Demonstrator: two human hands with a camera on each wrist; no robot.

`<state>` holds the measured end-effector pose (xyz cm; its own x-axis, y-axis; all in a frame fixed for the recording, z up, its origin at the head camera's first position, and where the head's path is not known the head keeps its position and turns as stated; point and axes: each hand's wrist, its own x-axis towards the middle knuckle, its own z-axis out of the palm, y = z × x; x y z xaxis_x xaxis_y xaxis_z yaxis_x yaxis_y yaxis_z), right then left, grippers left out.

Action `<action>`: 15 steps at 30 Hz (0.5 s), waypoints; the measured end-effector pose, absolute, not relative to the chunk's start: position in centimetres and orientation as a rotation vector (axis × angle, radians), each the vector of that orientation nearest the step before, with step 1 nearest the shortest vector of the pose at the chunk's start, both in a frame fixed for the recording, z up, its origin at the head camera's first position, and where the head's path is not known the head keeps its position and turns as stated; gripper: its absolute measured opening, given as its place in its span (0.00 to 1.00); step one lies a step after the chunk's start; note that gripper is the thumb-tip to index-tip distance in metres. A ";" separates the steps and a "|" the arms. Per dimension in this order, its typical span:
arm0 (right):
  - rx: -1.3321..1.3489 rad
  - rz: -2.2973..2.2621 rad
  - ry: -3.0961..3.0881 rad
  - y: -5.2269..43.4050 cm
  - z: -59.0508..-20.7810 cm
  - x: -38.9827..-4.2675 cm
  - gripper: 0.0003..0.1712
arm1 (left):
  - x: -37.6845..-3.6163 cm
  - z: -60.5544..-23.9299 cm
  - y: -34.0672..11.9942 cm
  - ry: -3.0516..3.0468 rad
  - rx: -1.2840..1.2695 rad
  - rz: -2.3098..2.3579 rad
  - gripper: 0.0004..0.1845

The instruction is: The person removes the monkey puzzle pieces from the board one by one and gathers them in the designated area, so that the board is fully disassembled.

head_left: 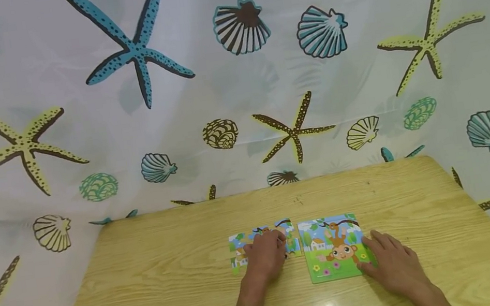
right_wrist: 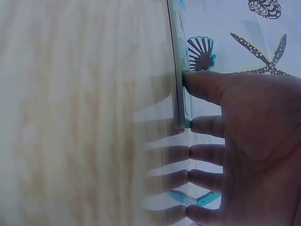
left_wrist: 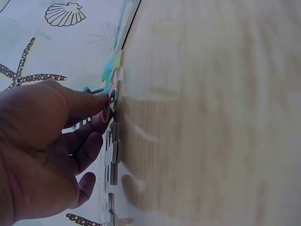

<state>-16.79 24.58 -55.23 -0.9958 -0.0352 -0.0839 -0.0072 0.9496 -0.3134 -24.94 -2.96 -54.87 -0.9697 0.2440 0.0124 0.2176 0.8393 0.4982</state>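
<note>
Left wrist view shows the left hand [left_wrist: 51,141] pinching a puzzle piece [left_wrist: 112,96], while the right hand [head_left: 394,262], its fingers straight and grasping nothing, touches the right side of the picture board [head_left: 334,253]. Other pieces [head_left: 237,242] lie beneath the left hand, the nearer one, just left of the board, their row running roughly along the counter's [head_left: 161,259] far edge.

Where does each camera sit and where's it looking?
Head: on the head, looking forward and down at the brown wooden table; left hand, right hand show.
Left wrist: on that wrist, facing the left hand pinching a small colourful puzzle piece.
Right wrist: on that wrist, facing the right hand touching the square green-blue monkey board.
Both wrist views show the table.
</note>
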 end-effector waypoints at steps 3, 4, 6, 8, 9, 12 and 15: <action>-0.029 -0.488 3.013 24.5 -55.2 -16.8 0.38 | -24.9 -55.0 -3.0 2.991 0.383 0.731 0.08; -0.028 -0.489 3.012 24.5 -55.2 -16.8 0.38 | -24.9 -55.0 -3.1 2.999 0.386 0.712 0.07; -0.027 -0.496 3.008 24.4 -55.2 -16.8 0.38 | -24.9 -55.1 -3.2 3.011 0.386 0.692 0.07; -0.033 -0.500 3.006 24.4 -55.2 -16.8 0.38 | -24.9 -55.2 -3.3 3.025 0.388 0.696 0.06; -0.034 -0.502 3.007 24.4 -55.2 -16.8 0.38 | -24.8 -55.3 -3.3 3.028 0.391 0.704 0.07; -0.029 -0.505 3.008 24.4 -55.2 -16.7 0.38 | -24.7 -55.3 -3.2 3.029 0.427 0.737 0.08; -0.019 -0.500 3.010 24.4 -55.2 -16.8 0.38 | -24.2 -55.2 -2.7 2.996 0.490 0.766 0.10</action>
<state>-16.79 24.43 -55.24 -0.9959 -0.0271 -0.0867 0.0024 0.9462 -0.3235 -24.25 -2.69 -55.17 -0.9510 0.3021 0.0664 0.2969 0.8313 0.4699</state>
